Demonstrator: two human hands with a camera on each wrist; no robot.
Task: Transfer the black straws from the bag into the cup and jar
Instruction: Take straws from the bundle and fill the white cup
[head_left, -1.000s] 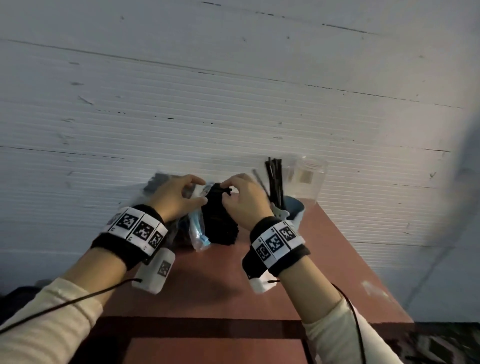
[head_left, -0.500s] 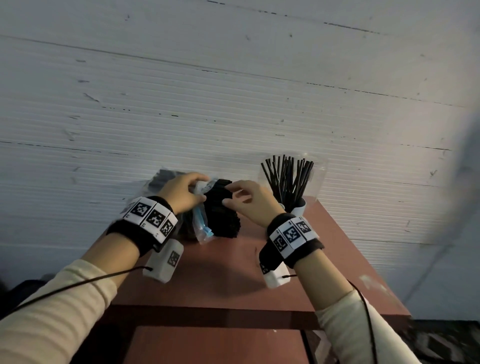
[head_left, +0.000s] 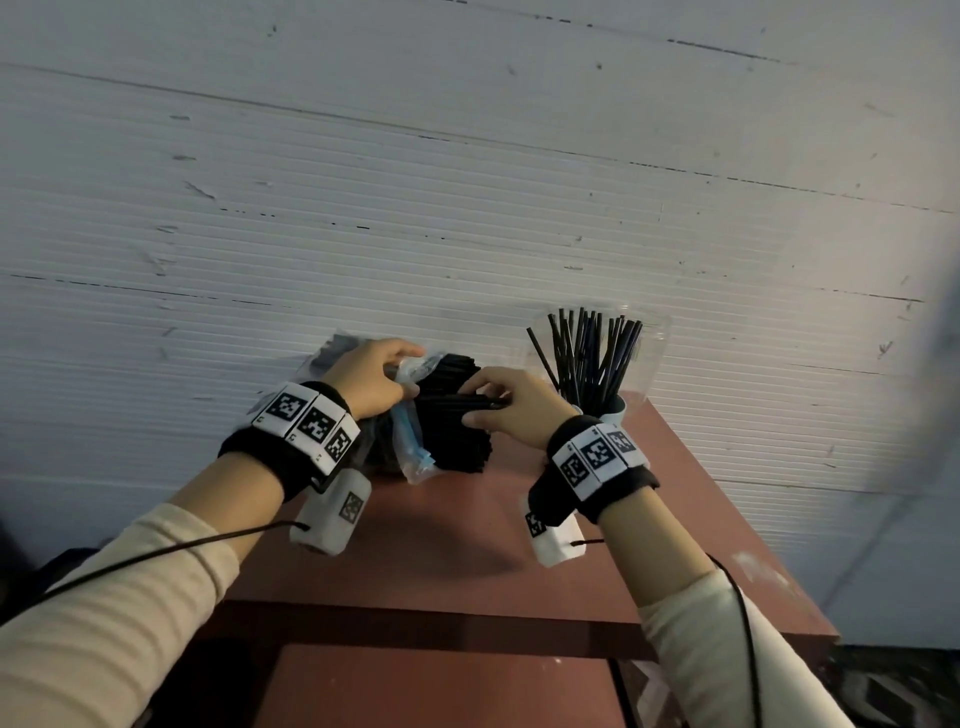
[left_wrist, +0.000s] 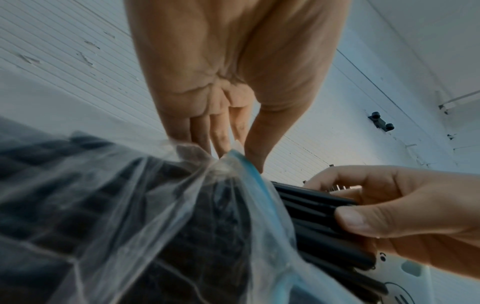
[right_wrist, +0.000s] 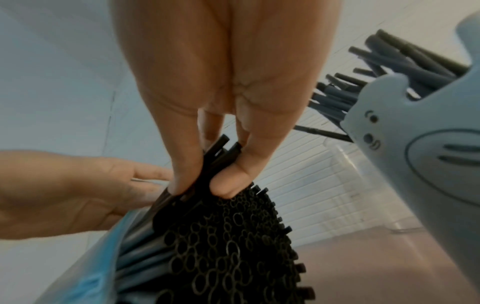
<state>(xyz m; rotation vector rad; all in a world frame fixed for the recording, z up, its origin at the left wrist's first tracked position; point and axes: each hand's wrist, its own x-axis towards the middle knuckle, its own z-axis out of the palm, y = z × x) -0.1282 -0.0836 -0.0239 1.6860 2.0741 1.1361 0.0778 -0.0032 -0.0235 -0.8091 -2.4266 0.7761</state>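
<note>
A clear plastic bag (head_left: 410, 447) with a blue zip edge lies on the red table (head_left: 467, 530), packed with black straws (head_left: 457, 431) whose ends stick out of its mouth. My left hand (head_left: 371, 382) pinches the bag's opening edge (left_wrist: 233, 156). My right hand (head_left: 506, 402) pinches a few black straws (right_wrist: 221, 156) at the top of the bundle (right_wrist: 233, 246). A pale blue cup (head_left: 615, 408) to the right holds several upright straws (head_left: 587, 353). Behind it stands a clear jar (head_left: 649, 343), mostly hidden.
A white ridged wall (head_left: 467, 182) rises directly behind the table. The table's front edge (head_left: 467, 616) is near my forearms and its right edge (head_left: 753, 519) runs past the cup. Black cables trail from both wrist units.
My right hand has closed its thumb and fingers on a few straws at the top of the bundle. The head view has tilted, bringing the cup's straws fully into sight.
</note>
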